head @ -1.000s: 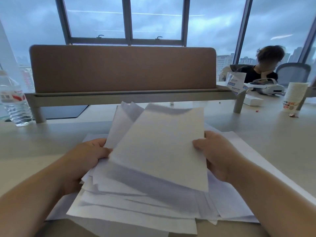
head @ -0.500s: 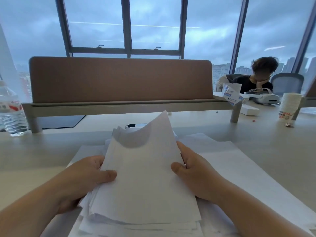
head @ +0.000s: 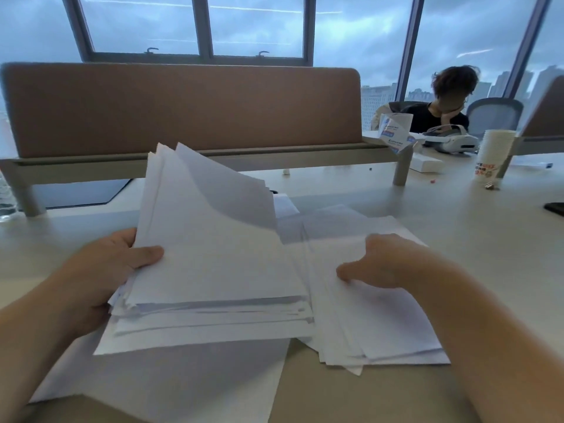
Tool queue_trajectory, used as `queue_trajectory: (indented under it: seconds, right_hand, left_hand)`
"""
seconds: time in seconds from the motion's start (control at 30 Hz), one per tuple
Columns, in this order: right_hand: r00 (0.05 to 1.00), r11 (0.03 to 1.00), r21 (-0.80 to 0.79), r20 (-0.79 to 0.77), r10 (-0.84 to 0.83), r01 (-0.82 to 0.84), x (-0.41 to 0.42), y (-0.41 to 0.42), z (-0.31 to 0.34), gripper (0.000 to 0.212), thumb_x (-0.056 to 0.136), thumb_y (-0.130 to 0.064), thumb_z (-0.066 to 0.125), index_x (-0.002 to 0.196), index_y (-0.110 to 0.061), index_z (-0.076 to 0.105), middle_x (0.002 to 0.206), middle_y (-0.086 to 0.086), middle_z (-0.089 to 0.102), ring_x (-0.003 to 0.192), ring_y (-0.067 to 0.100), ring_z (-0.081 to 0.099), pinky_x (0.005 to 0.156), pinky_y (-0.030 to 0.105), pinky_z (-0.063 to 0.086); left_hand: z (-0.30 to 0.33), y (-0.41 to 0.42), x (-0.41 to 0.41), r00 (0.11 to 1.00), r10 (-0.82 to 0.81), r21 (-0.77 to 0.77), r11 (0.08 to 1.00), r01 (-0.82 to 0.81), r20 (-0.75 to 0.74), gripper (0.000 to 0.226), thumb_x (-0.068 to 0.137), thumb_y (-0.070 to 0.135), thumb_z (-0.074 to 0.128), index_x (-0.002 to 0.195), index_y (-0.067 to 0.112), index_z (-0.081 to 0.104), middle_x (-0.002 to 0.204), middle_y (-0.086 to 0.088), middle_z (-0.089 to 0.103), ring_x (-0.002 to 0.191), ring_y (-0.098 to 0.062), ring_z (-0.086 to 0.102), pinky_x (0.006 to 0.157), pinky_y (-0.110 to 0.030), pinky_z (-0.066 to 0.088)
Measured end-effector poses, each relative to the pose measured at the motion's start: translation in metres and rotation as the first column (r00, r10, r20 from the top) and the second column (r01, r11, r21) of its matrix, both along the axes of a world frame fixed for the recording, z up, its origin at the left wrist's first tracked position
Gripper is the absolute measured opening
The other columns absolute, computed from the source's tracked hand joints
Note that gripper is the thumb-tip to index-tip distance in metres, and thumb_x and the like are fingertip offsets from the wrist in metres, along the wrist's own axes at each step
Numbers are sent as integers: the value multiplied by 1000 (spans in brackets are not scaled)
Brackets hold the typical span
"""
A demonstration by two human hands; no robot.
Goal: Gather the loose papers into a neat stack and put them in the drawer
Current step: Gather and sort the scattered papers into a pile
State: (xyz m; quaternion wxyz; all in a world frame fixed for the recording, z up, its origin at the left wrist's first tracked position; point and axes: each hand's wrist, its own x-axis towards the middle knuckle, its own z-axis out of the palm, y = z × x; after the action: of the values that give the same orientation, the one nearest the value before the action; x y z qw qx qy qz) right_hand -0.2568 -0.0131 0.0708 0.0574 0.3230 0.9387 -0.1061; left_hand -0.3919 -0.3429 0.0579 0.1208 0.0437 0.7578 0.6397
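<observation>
A bundle of white papers (head: 213, 254) is lifted off the desk and tilted up toward the far side, its edges uneven. My left hand (head: 113, 270) grips its left edge, thumb on top. More loose sheets (head: 375, 319) lie flat on the desk to the right, and my right hand (head: 384, 264) rests on them with fingers curled down onto the paper. Another sheet (head: 171, 380) lies under the bundle near the front edge. No drawer is in view.
A brown divider panel (head: 183, 108) on a grey rail crosses the desk behind the papers. At the right stand a stack of paper cups (head: 491, 157), a white box (head: 425, 163), a headset (head: 451, 141) and a dark phone (head: 555, 208). A person sits at the far right.
My right hand has let go of the bundle and moved right onto the loose sheets on the desk. The left hand alone now holds the bundle, tilted up and shifted left.
</observation>
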Motion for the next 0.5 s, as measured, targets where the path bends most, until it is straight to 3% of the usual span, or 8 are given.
queue_trajectory:
  seconds: [0.1, 0.3, 0.5]
  right_hand:
    - [997, 997, -33, 43, 65, -64, 2, -2, -1, 74, 86, -63, 63, 142, -16, 55, 146, 10, 54, 128, 29, 51, 102, 36, 43]
    - [991, 991, -34, 11, 130, -130, -5, -12, -11, 92, 62, -75, 53, 139, -24, 52, 143, 9, 47, 130, 32, 45, 110, 53, 39]
    - [956, 959, -37, -98, 277, -282, -6, -21, -15, 93, 73, -73, 62, 150, -25, 42, 153, 3, 41, 140, 27, 38, 117, 52, 33]
  left_hand:
    - [-2, 1, -4, 999, 44, 32, 999, -43, -30, 22, 102, 0, 55, 102, 14, 71, 75, -5, 81, 56, -20, 77, 43, -30, 59]
    - [-6, 2, -3, 999, 36, 30, 999, -35, -25, 22, 102, 1, 56, 108, 15, 72, 83, -7, 83, 62, -24, 79, 46, -31, 61]
    - [-6, 2, -3, 998, 35, 8, 999, -35, -49, 21, 101, 2, 58, 110, 14, 72, 83, -6, 83, 60, -23, 78, 45, -29, 59]
